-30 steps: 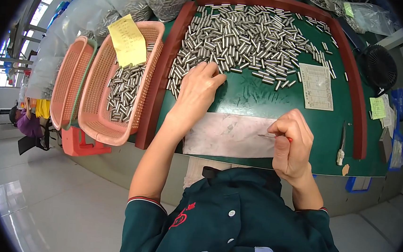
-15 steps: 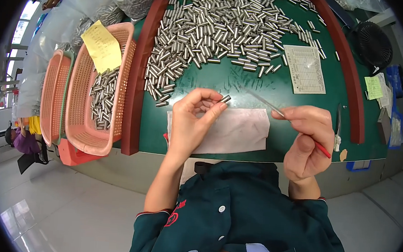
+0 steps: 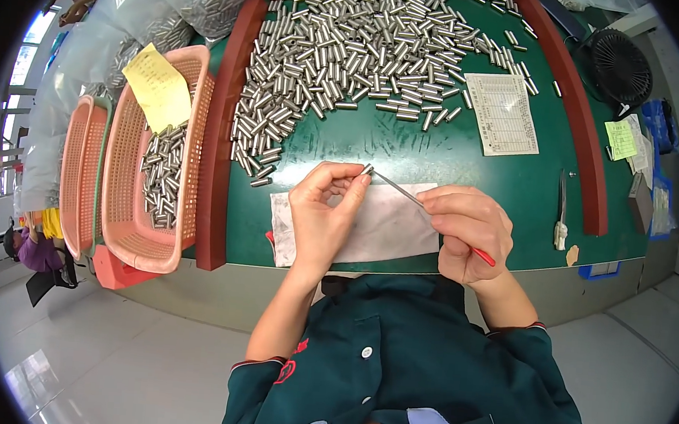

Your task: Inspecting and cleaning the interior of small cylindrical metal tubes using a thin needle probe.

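While a heap of metal pins [image 3: 352, 57] fills the table's far part, with a paper sheet [image 3: 502, 117] to its right and a pink basket [image 3: 144, 246] outside the left rail [image 3: 218, 147], the left hand [image 3: 324, 211] pinches one short, shiny pin [image 3: 367, 169] above a pale cloth [image 3: 390, 233]. The right hand's [image 3: 472, 229] fingers grip a thin, red-handled rod [image 3: 399, 187], its tip at that pin. Green tabletop [image 3: 408, 150] separates cloth and heap, and the cloth lies by the near edge.

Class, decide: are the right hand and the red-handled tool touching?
Touching. The head view shows it: the right hand grips the tool, with the thin shaft and red handle sticking out on opposite sides.
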`<control>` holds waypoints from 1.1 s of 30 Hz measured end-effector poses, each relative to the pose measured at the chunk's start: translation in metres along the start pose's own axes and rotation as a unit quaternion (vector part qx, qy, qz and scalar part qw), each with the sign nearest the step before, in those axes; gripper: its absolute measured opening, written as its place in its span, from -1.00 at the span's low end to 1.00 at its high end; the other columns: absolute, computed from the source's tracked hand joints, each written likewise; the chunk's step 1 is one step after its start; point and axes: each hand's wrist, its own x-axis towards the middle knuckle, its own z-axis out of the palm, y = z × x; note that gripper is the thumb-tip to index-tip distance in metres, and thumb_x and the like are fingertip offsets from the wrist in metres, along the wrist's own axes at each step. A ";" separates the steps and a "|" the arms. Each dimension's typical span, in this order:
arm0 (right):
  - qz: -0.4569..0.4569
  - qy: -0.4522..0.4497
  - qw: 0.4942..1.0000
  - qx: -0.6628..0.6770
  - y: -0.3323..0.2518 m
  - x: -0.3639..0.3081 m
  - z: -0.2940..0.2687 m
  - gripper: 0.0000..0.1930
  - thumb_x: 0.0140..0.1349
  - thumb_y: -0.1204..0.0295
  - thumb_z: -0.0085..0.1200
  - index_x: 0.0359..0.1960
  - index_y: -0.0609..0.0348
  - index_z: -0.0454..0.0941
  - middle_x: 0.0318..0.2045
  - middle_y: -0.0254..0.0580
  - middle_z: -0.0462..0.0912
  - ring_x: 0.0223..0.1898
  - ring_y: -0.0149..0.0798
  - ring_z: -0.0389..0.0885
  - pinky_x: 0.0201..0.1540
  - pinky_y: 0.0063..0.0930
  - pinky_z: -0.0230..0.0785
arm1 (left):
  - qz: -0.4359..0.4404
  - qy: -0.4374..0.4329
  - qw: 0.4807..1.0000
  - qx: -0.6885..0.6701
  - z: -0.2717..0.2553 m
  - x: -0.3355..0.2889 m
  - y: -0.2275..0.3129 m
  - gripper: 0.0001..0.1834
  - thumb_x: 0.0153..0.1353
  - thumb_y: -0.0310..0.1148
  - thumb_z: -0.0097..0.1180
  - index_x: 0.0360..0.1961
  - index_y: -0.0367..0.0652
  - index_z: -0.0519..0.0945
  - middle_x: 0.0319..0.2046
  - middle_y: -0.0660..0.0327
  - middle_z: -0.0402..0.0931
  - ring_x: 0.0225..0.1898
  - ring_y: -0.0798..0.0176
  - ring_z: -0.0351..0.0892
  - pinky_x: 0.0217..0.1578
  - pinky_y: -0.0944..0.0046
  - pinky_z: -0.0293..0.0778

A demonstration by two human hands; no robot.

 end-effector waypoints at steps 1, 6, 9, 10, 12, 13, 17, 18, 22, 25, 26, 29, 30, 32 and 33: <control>0.000 0.000 1.000 -0.001 0.000 0.000 0.000 -0.81 0.26 0.39 -0.14 -0.38 0.31 0.35 -0.47 -0.03 0.48 -0.50 -0.07 0.59 -0.50 -0.38 0.48 | 0.005 0.001 1.000 0.006 0.000 0.000 0.000 -0.89 -0.01 -0.61 0.16 -0.40 -0.36 0.57 -0.46 0.23 0.53 -0.49 0.50 0.44 -0.41 0.52 0.39; 0.006 -0.012 1.000 -0.014 0.001 0.000 0.002 -0.84 0.24 0.42 -0.12 -0.39 0.29 0.36 -0.50 -0.05 0.50 -0.50 -0.09 0.59 -0.49 -0.39 0.48 | 0.019 0.000 1.000 0.007 0.001 0.000 0.000 -0.89 -0.02 -0.61 0.16 -0.40 -0.37 0.56 -0.47 0.23 0.52 -0.50 0.50 0.44 -0.42 0.53 0.38; -0.005 0.005 1.000 -0.012 0.004 -0.001 0.005 -0.86 -0.05 0.56 0.10 -0.42 0.26 0.42 -0.50 -0.14 0.50 -0.50 -0.16 0.57 -0.49 -0.45 0.46 | 0.021 -0.001 1.000 0.009 0.000 0.000 0.000 -0.89 -0.02 -0.61 0.16 -0.40 -0.36 0.56 -0.48 0.23 0.52 -0.49 0.50 0.44 -0.42 0.53 0.38; -0.005 0.006 1.000 -0.013 0.005 -0.001 0.005 -0.86 -0.05 0.56 0.10 -0.42 0.26 0.42 -0.50 -0.14 0.50 -0.50 -0.16 0.57 -0.49 -0.45 0.46 | 0.022 -0.001 1.000 0.009 0.000 0.000 0.000 -0.89 -0.02 -0.61 0.16 -0.40 -0.36 0.56 -0.48 0.23 0.52 -0.49 0.50 0.44 -0.42 0.53 0.38; -0.005 -0.004 1.000 -0.016 0.006 -0.001 0.006 -0.82 -0.12 0.57 0.13 -0.42 0.26 0.42 -0.51 -0.15 0.49 -0.52 -0.17 0.55 -0.52 -0.46 0.44 | 0.023 -0.004 1.000 0.007 0.000 0.000 0.000 -0.90 -0.02 -0.61 0.16 -0.40 -0.36 0.56 -0.47 0.23 0.52 -0.48 0.49 0.44 -0.41 0.52 0.38; -0.004 -0.003 1.000 -0.017 0.006 -0.001 0.006 -0.82 -0.12 0.57 0.13 -0.42 0.26 0.42 -0.51 -0.15 0.49 -0.52 -0.17 0.55 -0.52 -0.46 0.44 | 0.024 -0.007 1.000 0.005 0.001 0.000 0.000 -0.90 -0.02 -0.62 0.15 -0.40 -0.36 0.56 -0.47 0.23 0.51 -0.48 0.48 0.44 -0.41 0.52 0.38; -0.005 -0.035 0.999 -0.027 0.004 0.000 0.009 -0.76 -0.19 0.61 0.14 -0.41 0.26 0.43 -0.48 -0.16 0.49 -0.51 -0.18 0.53 -0.55 -0.47 0.40 | 0.042 -0.016 0.999 0.014 -0.002 -0.001 -0.001 -0.89 -0.02 -0.63 0.15 -0.40 -0.37 0.56 -0.45 0.21 0.51 -0.46 0.46 0.45 -0.40 0.51 0.40; -0.005 -0.052 0.998 -0.033 0.003 0.001 0.010 -0.74 -0.22 0.63 0.14 -0.40 0.27 0.43 -0.47 -0.16 0.48 -0.51 -0.19 0.53 -0.55 -0.47 0.39 | 0.058 -0.013 0.998 0.012 -0.003 -0.001 -0.002 -0.89 -0.02 -0.64 0.15 -0.39 -0.37 0.56 -0.44 0.19 0.51 -0.45 0.45 0.46 -0.40 0.51 0.41; 0.002 -0.080 0.996 -0.049 -0.001 0.003 0.009 -0.70 -0.27 0.65 0.16 -0.38 0.28 0.45 -0.42 -0.15 0.50 -0.48 -0.19 0.54 -0.54 -0.48 0.40 | 0.066 0.001 0.998 0.001 -0.003 -0.001 -0.002 -0.88 -0.02 -0.64 0.15 -0.39 -0.38 0.56 -0.44 0.16 0.51 -0.42 0.42 0.48 -0.38 0.50 0.43; 0.031 -0.106 0.992 -0.066 -0.005 0.005 0.004 -0.80 -0.10 0.63 0.16 -0.38 0.32 0.47 -0.43 -0.07 0.55 -0.42 -0.12 0.61 -0.45 -0.47 0.49 | 0.069 0.020 0.997 -0.011 -0.002 0.000 0.000 -0.88 -0.03 -0.63 0.16 -0.39 -0.37 0.57 -0.44 0.16 0.51 -0.43 0.42 0.48 -0.39 0.49 0.44; 0.024 -0.089 0.994 -0.057 -0.005 0.004 0.004 -0.78 -0.12 0.62 0.19 -0.38 0.31 0.47 -0.43 -0.08 0.56 -0.42 -0.13 0.61 -0.46 -0.47 0.49 | 0.070 0.019 0.997 -0.011 -0.002 -0.001 0.000 -0.88 -0.03 -0.63 0.16 -0.39 -0.37 0.57 -0.44 0.16 0.51 -0.43 0.42 0.48 -0.39 0.49 0.44; 0.010 -0.057 0.997 -0.051 -0.005 0.001 0.003 -0.74 -0.16 0.60 0.23 -0.37 0.30 0.48 -0.45 -0.10 0.57 -0.43 -0.14 0.61 -0.48 -0.49 0.49 | 0.113 0.019 0.993 0.040 -0.001 -0.003 0.002 -0.88 -0.03 -0.62 0.17 -0.40 -0.36 0.57 -0.45 0.17 0.51 -0.45 0.42 0.48 -0.41 0.49 0.44; 0.003 -0.045 0.998 -0.053 -0.005 0.000 0.004 -0.72 -0.18 0.59 0.24 -0.36 0.30 0.49 -0.46 -0.11 0.57 -0.43 -0.15 0.61 -0.48 -0.49 0.48 | 0.116 0.023 0.992 0.047 0.000 -0.004 0.003 -0.88 -0.03 -0.62 0.17 -0.40 -0.36 0.57 -0.45 0.17 0.51 -0.46 0.42 0.48 -0.42 0.49 0.44; -0.001 -0.052 0.997 -0.061 -0.008 0.004 0.003 -0.73 -0.17 0.59 0.24 -0.36 0.30 0.49 -0.45 -0.10 0.58 -0.43 -0.15 0.62 -0.47 -0.48 0.49 | 0.119 0.028 0.991 0.056 -0.001 -0.004 0.003 -0.88 -0.04 -0.62 0.18 -0.41 -0.36 0.57 -0.46 0.17 0.51 -0.47 0.42 0.48 -0.43 0.49 0.44; -0.006 -0.060 0.996 -0.068 -0.009 0.006 0.003 -0.73 -0.16 0.59 0.23 -0.35 0.30 0.49 -0.44 -0.08 0.58 -0.42 -0.15 0.62 -0.46 -0.48 0.49 | 0.112 0.034 0.992 0.045 -0.001 -0.004 0.004 -0.88 -0.04 -0.62 0.18 -0.41 -0.36 0.57 -0.46 0.17 0.51 -0.47 0.42 0.48 -0.43 0.49 0.44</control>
